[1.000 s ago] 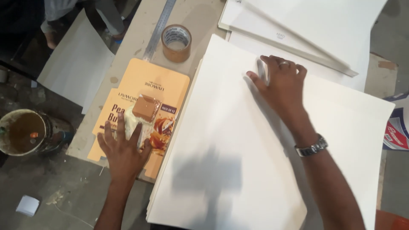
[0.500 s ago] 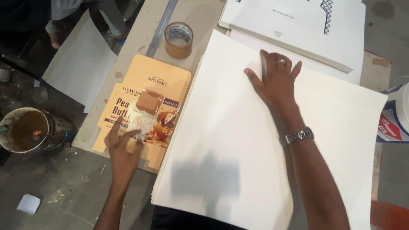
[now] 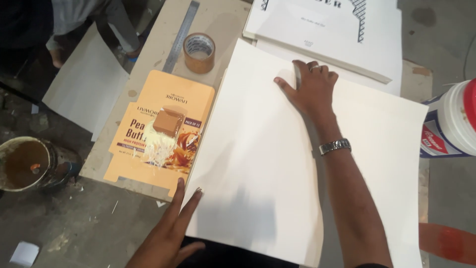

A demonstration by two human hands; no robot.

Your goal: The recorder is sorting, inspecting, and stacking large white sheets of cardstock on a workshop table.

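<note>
A large stack of white sheets [image 3: 258,164] lies across the workbench. My right hand [image 3: 310,89], with a ring and a metal wristwatch, presses flat on the sheets' far part, fingers spread. My left hand [image 3: 168,233] rests open at the stack's near left corner, fingertips touching its edge. Just left of the stack lies a flattened orange printed carton [image 3: 161,129] with a small brown block [image 3: 168,121] and a smear of white glue on it.
A roll of brown tape [image 3: 199,52] and a steel ruler [image 3: 181,34] lie at the bench's far side. Printed white boards [image 3: 337,34] are stacked at the back. A white tub [image 3: 453,124] stands right; a dirty bucket [image 3: 27,164] sits on the floor left.
My left hand has left the orange carton and moved down and right to the near corner of the white stack. My right hand stays pressed on the sheets.
</note>
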